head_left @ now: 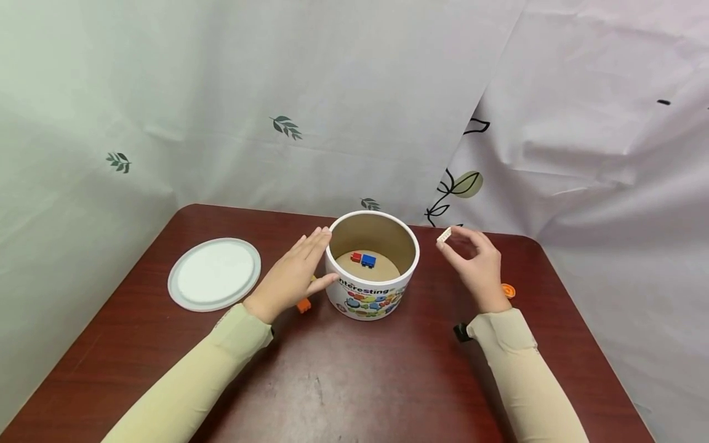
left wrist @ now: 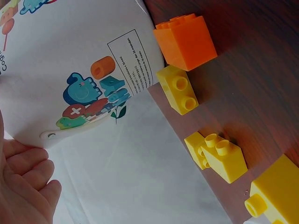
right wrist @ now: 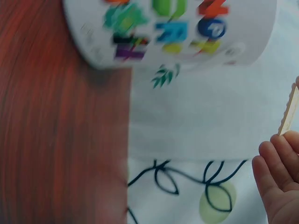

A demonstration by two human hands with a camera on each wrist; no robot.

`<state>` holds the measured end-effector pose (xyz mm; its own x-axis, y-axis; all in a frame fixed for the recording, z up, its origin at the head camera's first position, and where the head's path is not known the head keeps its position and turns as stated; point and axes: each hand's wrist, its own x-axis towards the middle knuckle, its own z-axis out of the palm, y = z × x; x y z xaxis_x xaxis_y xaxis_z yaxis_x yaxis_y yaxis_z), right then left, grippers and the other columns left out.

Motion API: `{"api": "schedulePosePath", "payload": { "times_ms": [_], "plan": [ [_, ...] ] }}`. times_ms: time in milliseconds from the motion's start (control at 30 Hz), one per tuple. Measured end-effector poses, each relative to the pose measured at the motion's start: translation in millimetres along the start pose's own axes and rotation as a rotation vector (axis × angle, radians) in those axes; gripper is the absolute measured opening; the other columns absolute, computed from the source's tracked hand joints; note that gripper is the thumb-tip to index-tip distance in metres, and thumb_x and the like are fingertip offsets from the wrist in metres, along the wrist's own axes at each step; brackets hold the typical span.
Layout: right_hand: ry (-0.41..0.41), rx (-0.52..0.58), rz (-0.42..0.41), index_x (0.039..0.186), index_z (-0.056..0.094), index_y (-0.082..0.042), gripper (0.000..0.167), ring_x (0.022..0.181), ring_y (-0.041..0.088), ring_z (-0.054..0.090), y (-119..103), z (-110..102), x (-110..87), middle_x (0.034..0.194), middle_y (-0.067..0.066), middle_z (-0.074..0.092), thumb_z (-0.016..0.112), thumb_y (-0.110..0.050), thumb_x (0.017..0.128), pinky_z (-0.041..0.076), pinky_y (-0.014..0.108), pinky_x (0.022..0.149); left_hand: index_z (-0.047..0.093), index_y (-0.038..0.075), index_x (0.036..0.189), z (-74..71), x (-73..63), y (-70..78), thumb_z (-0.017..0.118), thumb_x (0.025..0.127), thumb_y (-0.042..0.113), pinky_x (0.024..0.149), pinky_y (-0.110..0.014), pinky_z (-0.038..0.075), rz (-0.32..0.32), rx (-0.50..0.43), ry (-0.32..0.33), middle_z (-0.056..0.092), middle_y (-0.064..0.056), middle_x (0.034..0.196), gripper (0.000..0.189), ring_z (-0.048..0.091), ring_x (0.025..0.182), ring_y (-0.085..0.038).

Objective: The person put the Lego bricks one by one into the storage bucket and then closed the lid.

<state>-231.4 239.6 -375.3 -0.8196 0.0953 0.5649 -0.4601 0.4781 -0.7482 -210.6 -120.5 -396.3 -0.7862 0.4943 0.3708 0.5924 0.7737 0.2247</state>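
Note:
A white toy bucket (head_left: 368,303) with colourful printed pictures stands upright on the table, its top uncovered. Inside, on its floor, lie a small red piece (head_left: 355,257) and a blue brick (head_left: 368,261). My left hand (head_left: 293,274), fingers straight and thumb spread, rests against the bucket's left side at the rim. To the right of the bucket, my right hand (head_left: 479,267) pinches a flat cream piece with a bumpy edge (head_left: 445,235) between thumb and fingers. That piece is held above the table, apart from the bucket, and shows edge-on in the right wrist view.
A round white lid (head_left: 216,274) lies at the table's left. Beside the bucket, partly hidden by my left hand, are an orange brick (left wrist: 187,42) and several yellow bricks (left wrist: 226,158). An orange round piece (head_left: 508,290) lies beyond my right wrist. A pale curtain (head_left: 354,92) hangs behind.

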Motion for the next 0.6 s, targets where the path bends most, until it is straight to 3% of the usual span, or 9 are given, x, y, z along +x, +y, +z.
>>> {"api": "schedulePosePath", "payload": {
  "times_ms": [133, 433, 600],
  "plan": [
    [-0.011, 0.103, 0.015, 0.12, 0.069, 0.008, 0.04, 0.102, 0.026, 0.069, -17.5, 4.2, -2.3, 0.112, 0.023, 0.066, 0.079, 0.006, 0.082, 0.056, 0.026, 0.093, 0.033, -0.003, 0.156, 0.5, 1.0, -0.7, 0.067, 0.097, 0.047, 0.123, -0.047, 0.022, -0.001, 0.002, -0.003, 0.034, -0.018, 0.161, 0.085, 0.026, 0.152, -0.028],
    [-0.054, 0.245, -0.049, 0.123, 0.07, 0.001, 0.042, 0.103, 0.01, 0.069, -24.0, 16.9, -3.3, 0.112, 0.017, 0.065, 0.081, 0.005, 0.082, 0.055, 0.025, 0.094, 0.034, -0.004, 0.155, -0.4, 0.4, 0.5, 0.069, 0.096, 0.045, 0.123, -0.048, 0.023, 0.005, -0.003, 0.009, 0.035, -0.02, 0.16, 0.084, 0.028, 0.151, -0.03],
    [-0.09, 0.266, -0.066, 0.123, 0.07, 0.0, 0.042, 0.105, 0.018, 0.069, -37.0, 26.9, -2.4, 0.114, 0.016, 0.065, 0.081, 0.004, 0.082, 0.055, 0.028, 0.096, 0.034, -0.004, 0.155, -0.5, -0.6, -0.4, 0.069, 0.096, 0.045, 0.122, -0.049, 0.024, 0.008, -0.002, 0.01, 0.035, -0.02, 0.16, 0.085, 0.028, 0.151, -0.031]
  ]
}}
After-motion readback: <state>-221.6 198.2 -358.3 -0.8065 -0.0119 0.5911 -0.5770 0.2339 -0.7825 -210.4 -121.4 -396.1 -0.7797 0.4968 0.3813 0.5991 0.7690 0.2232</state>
